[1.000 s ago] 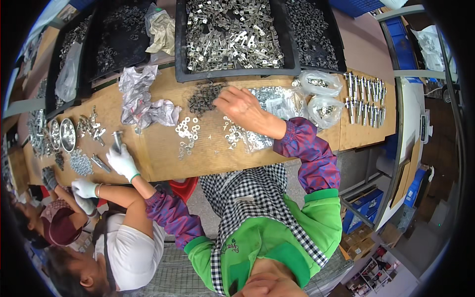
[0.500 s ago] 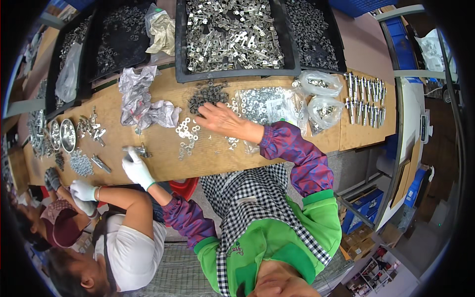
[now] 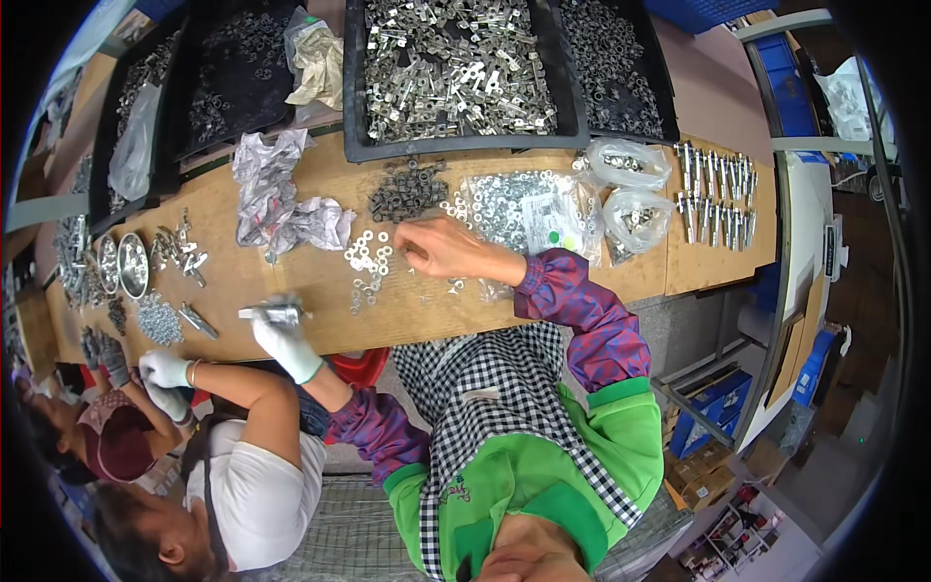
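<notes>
Currently, the left hand (image 3: 281, 347), in a white fabric glove, had its fingers closed about a silver cylindrical metal bolt (image 3: 279, 313). The bolt lay roughly crosswise near the front edge of the brown wooden tabletop (image 3: 388, 320), both ends showing past the fingers; whether it touched the wood could not be told.

The right hand (image 3: 448, 248), bare, was held over the bench with fingers bent inward and tips close to the thumb. Whether it pinched a small part could not be told. Its fingertips were just beside a loose scatter of flat white ring washers (image 3: 367, 254). Just beyond sat a heap of small dark metal rings (image 3: 407, 191).

To the right of this heap: a clear plastic bag of silver washers (image 3: 499, 202). Farther right, well apart from both hands, two rows of silver bolt assemblies (image 3: 716, 194). At the back, a black rectangular plastic tray (image 3: 465, 145) held many silver metal pieces (image 3: 456, 73).
</notes>
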A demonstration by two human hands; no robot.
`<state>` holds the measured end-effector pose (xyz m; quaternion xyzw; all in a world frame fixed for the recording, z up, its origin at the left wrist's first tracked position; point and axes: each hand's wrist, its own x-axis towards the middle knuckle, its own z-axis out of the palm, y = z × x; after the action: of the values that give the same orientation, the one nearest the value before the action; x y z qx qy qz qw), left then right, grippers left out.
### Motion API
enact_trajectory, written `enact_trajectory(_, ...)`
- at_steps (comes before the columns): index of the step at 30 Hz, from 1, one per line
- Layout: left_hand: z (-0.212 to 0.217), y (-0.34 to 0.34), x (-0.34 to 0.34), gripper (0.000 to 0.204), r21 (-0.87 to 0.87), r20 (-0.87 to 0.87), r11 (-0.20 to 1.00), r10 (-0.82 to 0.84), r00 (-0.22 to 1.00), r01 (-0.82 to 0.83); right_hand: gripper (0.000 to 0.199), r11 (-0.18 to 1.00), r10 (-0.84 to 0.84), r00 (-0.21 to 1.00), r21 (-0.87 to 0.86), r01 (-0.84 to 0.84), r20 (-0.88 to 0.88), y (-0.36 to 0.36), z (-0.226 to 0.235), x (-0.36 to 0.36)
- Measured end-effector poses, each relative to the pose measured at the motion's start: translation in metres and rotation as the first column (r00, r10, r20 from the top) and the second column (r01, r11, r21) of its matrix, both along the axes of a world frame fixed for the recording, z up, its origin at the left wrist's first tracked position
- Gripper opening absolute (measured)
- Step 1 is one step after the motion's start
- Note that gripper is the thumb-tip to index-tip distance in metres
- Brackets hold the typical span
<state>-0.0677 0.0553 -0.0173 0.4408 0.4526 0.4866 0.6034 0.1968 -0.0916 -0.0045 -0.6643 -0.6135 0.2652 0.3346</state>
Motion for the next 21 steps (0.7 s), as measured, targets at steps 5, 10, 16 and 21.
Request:
enact_trajectory(5,0.049,-0.044,0.062,0.033,-0.359,0.182,0.933,0.065,0.981,0.005,0.016,0.992,-0.014,0.958,-0.124,-0.023,-0.288,-0.012,-0.002,-0.012)
enact_trajectory(10,0.035,-0.066,0.080,0.041,-0.390,0.415,0.851,-0.177,0.892,0.351,0.021,0.998,-0.013,0.942,0.049,0.031,-0.334,-0.018,0.016,-0.022)
enact_trajectory(16,0.025,-0.081,0.092,0.040,-0.506,0.586,0.769,-0.026,0.810,0.390,0.022,0.988,-0.123,0.562,-0.153,-0.006,-0.818,-0.019,0.016,-0.028)
enact_trajectory(21,0.034,-0.085,0.093,0.042,-0.580,0.553,0.729,0.023,0.833,0.365,0.025,1.000,-0.012,0.629,-0.003,0.015,-0.778,-0.023,0.012,-0.024)
